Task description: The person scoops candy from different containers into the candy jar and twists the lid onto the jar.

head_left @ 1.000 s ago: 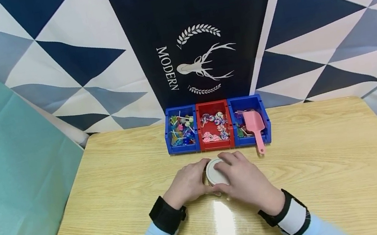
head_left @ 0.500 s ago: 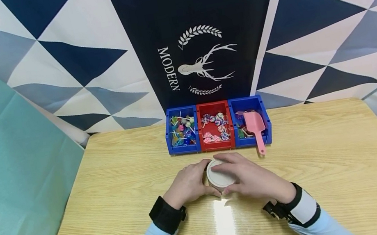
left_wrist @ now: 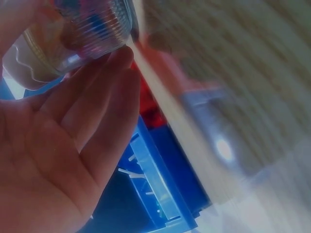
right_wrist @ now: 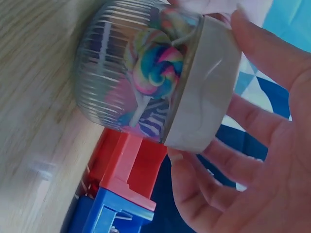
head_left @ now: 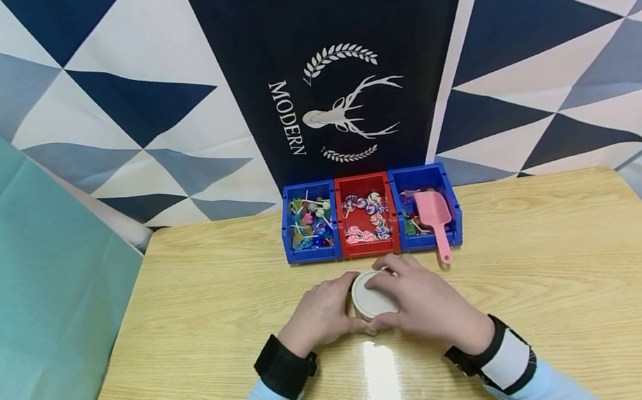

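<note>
A clear ribbed jar (right_wrist: 109, 73) stands on the table with several swirl-patterned lollipops (right_wrist: 158, 70) inside. Its cream lid (head_left: 369, 298) sits on top. My left hand (head_left: 321, 314) holds the jar's side, thumb nearer me and fingers around the far side; the left wrist view shows the fingers against the clear wall. From the right, my right hand (head_left: 429, 302) grips the lid's rim with thumb and spread fingers. Seen from the right wrist, the lid (right_wrist: 209, 85) is level on the jar with no visible gap. Part of the jar is hidden by the hands.
Behind the jar, a blue bin (head_left: 288, 230), a red bin (head_left: 370, 248) and another blue bin (head_left: 456, 216) stand joined in a row, with candy inside. A pink scoop (head_left: 434, 209) lies in the right bin, its handle over the front edge. A patterned wall rises behind.
My right hand has turned on the lid, first one way with the wrist swinging outward, then partly back. The left hand and jar have stayed in place.
</note>
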Available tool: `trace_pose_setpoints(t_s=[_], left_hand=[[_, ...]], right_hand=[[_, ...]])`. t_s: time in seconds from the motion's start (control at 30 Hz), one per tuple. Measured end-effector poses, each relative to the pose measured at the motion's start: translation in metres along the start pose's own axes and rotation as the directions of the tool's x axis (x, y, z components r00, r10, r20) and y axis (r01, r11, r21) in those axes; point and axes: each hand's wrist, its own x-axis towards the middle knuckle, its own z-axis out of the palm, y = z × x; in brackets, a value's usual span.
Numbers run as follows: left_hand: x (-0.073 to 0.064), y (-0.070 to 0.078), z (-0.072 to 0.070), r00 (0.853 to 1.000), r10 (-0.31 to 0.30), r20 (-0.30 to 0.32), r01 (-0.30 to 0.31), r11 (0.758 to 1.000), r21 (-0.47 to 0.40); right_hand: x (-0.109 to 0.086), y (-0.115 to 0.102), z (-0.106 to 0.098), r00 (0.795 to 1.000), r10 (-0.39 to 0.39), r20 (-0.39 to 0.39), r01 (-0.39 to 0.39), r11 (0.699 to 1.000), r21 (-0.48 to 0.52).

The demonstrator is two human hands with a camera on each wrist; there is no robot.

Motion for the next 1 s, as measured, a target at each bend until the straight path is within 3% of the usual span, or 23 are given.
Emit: trace_pose_setpoints(t_s=[0.2, 0.53, 0.73, 1.0], left_hand=[[-0.002, 0.0, 0.0, 1.0, 0.004, 0.005, -0.004, 1.0, -0.003], [-0.002, -0.001, -0.001, 0.999, 0.028, 0.019, -0.028, 1.0, -0.013], [-0.003, 0.003, -0.004, 0.998, 0.057, 0.012, -0.057, 0.998, 0.036], [-0.003, 0.005, -0.001, 0.999, 0.037, 0.01, -0.038, 0.993, 0.109]], right_hand=[[0.0, -0.003, 0.003, 0.999, 0.019, -0.028, -0.021, 0.999, -0.047], [0.001, 0.007, -0.001, 0.989, -0.135, 0.065, 0.126, 0.983, 0.133], [0.003, 0.005, 0.001, 0.994, -0.099, 0.039, 0.095, 0.991, 0.09], [0.003, 0.002, 0.002, 0.997, -0.078, 0.029, 0.076, 0.995, 0.068]])
